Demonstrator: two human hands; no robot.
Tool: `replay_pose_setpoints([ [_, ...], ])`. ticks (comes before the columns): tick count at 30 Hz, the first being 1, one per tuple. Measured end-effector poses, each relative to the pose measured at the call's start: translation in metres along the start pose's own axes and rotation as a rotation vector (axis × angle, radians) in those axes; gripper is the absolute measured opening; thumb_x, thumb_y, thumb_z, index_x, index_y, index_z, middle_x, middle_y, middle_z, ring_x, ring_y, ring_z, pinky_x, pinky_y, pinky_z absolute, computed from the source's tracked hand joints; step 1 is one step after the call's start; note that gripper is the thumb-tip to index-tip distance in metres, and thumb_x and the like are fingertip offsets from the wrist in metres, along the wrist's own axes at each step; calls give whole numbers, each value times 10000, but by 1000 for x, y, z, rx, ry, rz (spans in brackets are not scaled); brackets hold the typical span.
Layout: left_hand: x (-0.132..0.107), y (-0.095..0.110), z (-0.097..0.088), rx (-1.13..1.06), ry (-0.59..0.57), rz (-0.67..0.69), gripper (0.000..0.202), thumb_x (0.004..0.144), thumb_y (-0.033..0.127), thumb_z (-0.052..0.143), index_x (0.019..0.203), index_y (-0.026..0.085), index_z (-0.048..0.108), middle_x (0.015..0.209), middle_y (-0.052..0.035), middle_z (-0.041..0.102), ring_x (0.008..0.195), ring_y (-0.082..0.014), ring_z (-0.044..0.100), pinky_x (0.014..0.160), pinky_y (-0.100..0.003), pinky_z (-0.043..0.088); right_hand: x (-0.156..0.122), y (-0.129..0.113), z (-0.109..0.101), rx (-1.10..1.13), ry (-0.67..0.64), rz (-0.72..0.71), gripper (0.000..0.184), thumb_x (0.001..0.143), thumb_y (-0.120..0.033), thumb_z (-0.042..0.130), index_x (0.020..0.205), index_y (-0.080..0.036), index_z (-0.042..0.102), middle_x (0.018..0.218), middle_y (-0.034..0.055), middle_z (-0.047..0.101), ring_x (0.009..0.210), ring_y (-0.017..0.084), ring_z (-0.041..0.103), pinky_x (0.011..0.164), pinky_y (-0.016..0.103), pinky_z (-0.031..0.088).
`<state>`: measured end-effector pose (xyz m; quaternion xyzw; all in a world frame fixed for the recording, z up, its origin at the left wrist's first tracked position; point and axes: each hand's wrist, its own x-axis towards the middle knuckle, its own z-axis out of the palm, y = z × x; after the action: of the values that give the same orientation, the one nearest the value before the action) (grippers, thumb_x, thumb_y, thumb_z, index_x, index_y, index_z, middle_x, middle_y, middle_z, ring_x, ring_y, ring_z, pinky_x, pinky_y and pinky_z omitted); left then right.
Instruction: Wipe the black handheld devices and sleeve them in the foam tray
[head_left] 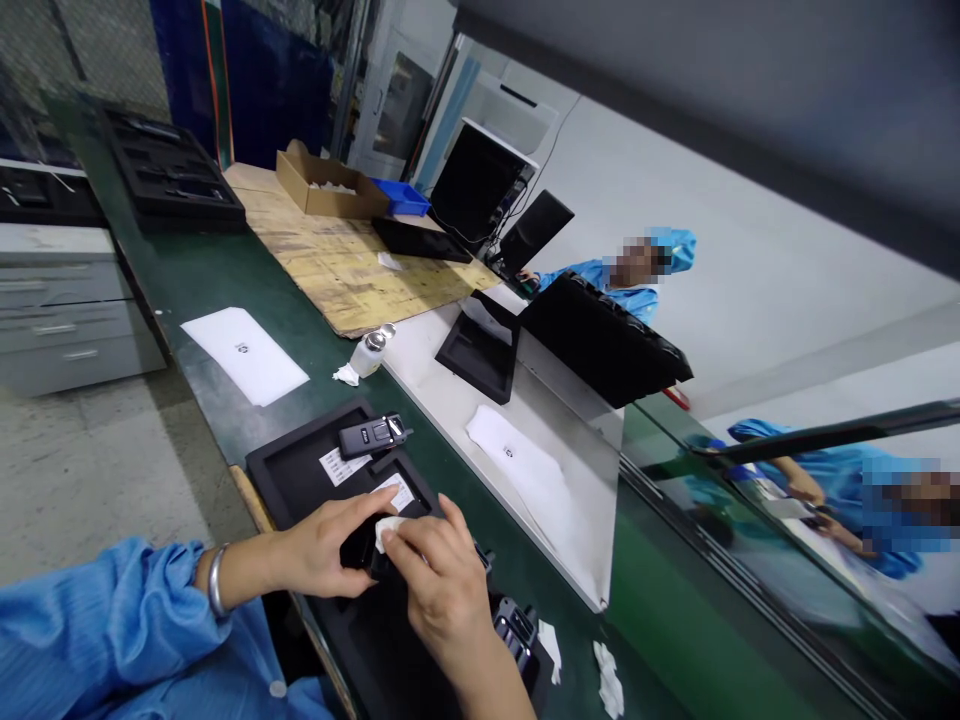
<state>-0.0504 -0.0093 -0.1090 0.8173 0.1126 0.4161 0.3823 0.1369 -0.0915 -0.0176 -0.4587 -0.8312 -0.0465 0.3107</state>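
Observation:
My left hand point(322, 555) grips a small black device point(360, 552) over a black foam tray point(289, 470) at the near edge of the green bench. My right hand point(439, 580) pinches a small white wipe point(386, 532) and presses it on that device. Its fingers are closed round the wipe. Another black device point(373, 435) lies at the far end of the tray, beside a white label point(343, 465). A third device point(516, 625) sits just right of my right wrist. Most of the held device is hidden by my fingers.
A white bottle point(369, 352) and white paper sheets point(244, 355) lie on the green bench point(195, 280). Stacked black trays point(169, 180), a cardboard box point(326, 185) and a monitor point(476, 185) stand farther off. Two people in blue coats work across the bench. Crumpled wipes point(609, 680) lie near me.

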Motion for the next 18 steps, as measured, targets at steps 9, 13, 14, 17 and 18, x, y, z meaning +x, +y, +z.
replay_pose_setpoints([
  [9,1,0,0,15,-5,10,985,757,190,710,1578,197,166,1345,-150,587,1179,-259,626,1021,-383,526,-7,5,-4,-83,55,73,306,925,-14,449,1030,-191,675,949,13,687,887,121,616,1181,426,253],
  [13,0,-3,2,45,-40,27,971,758,169,694,1577,213,174,1430,-150,528,1244,-266,588,1047,-388,511,0,-2,-2,-49,27,30,269,947,-59,458,1047,-190,670,975,8,704,893,126,622,1192,427,239],
  [14,0,-4,3,51,-39,25,966,763,168,692,1577,219,173,1434,-146,526,1249,-263,585,1049,-383,509,-7,-1,-4,-65,14,35,276,945,-56,451,1040,-190,672,971,8,704,886,126,623,1195,425,238],
  [17,6,-4,5,77,-38,-35,991,764,202,712,1577,239,147,1441,-140,521,1246,-258,588,1052,-374,505,-46,13,-10,-157,-8,72,359,933,-40,369,976,-206,685,896,2,691,837,122,629,1204,414,231],
  [18,10,-3,7,93,-48,-73,1019,753,226,729,1578,241,132,1452,-144,509,1252,-264,584,1058,-376,499,-58,23,-7,-192,32,73,361,942,-66,360,957,-214,688,866,1,686,815,120,634,1196,401,258],
])
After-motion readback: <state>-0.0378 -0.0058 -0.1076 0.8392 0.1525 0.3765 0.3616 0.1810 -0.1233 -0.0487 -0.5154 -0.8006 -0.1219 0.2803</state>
